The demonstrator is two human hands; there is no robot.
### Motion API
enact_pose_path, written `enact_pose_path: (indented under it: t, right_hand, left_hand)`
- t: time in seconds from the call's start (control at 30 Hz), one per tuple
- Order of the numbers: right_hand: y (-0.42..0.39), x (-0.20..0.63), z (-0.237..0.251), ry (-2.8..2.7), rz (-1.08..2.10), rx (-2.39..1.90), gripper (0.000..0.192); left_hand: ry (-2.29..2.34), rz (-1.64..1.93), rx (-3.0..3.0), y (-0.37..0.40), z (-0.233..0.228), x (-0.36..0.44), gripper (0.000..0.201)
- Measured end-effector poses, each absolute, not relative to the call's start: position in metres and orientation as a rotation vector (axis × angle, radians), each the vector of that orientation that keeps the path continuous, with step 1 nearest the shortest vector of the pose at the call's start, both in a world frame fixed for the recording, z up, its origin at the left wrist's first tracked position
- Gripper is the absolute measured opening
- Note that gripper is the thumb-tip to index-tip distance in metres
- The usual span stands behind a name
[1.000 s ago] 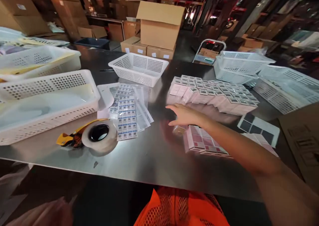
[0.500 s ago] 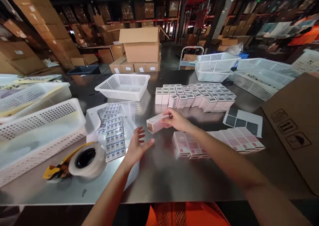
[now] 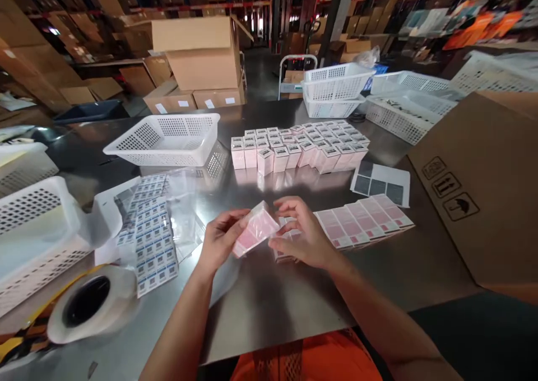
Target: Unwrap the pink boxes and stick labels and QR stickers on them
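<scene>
My left hand [image 3: 222, 236] is closed around one end of a small pink-and-white box [image 3: 257, 228] in glossy clear wrap, tilted above the metal table. Close to the box's other end, my right hand [image 3: 300, 231] has its fingers curved and apart, with nothing visible between them. Behind and beside that hand lies a row of similar pink boxes [image 3: 357, 222], partly hidden by it. Farther back, several boxes stand upright in a block [image 3: 300, 148], each with a white label on top. Left of my hands are sheets of QR-code stickers [image 3: 155, 246].
A white perforated basket [image 3: 168, 140] stands at the back left, with more baskets [image 3: 336, 89] at the back right. A tape dispenser [image 3: 92, 305] lies front left. On the right are a large carton [image 3: 474, 196] and a printed sheet [image 3: 382, 184].
The box has passed from my right hand to my left, and its pink side now faces up. My right hand has let go. The whole view has turned and dipped slightly.
</scene>
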State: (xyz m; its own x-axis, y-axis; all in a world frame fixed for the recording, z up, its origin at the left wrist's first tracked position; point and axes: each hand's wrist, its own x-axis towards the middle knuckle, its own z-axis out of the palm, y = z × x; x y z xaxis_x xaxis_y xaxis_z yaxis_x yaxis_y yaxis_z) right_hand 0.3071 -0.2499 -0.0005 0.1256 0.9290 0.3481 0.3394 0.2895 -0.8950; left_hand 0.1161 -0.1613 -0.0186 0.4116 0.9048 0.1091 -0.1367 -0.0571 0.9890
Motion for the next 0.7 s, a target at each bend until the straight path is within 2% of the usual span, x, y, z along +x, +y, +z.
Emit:
enact_pose_path:
  t: [0.03,0.07,0.13,0.2,0.27,0.37,0.57,0.7]
  right_hand:
    - [-0.253,0.308,0.000,-1.458,0.712,-1.238,0.062]
    - [-0.255,0.310,0.000,-1.513,0.740,-1.235,0.067]
    - [-0.259,0.311,0.000,-1.627,0.698,-1.249,0.050]
    - [-0.260,0.311,-0.003,-1.590,0.602,-1.257,0.028]
    - [-0.260,0.310,-0.007,-1.449,0.557,-1.266,0.019]
    - [-0.256,0.310,-0.012,-1.317,0.546,-1.281,0.010]
    - [-0.247,0.314,-0.015,-1.472,0.392,-1.151,0.021]
    - [-0.249,0.322,-0.012,-1.751,0.551,-0.840,0.026]
  left_hand:
    - [0.780,0.988,1.445,-0.161,-0.015,0.112,0.028]
    - [0.808,0.990,1.547,-0.160,-0.011,0.108,0.025]
    - [0.858,1.016,1.639,-0.159,-0.008,0.105,0.030]
    - [0.822,1.036,1.523,-0.159,-0.009,0.106,0.050]
    - [0.729,0.992,1.385,-0.160,-0.014,0.108,0.065]
    - [0.718,0.924,1.381,-0.163,-0.023,0.113,0.061]
    - [0.753,1.049,1.304,-0.162,-0.033,0.121,0.055]
    - [0.880,1.009,0.952,-0.151,-0.033,0.126,0.048]
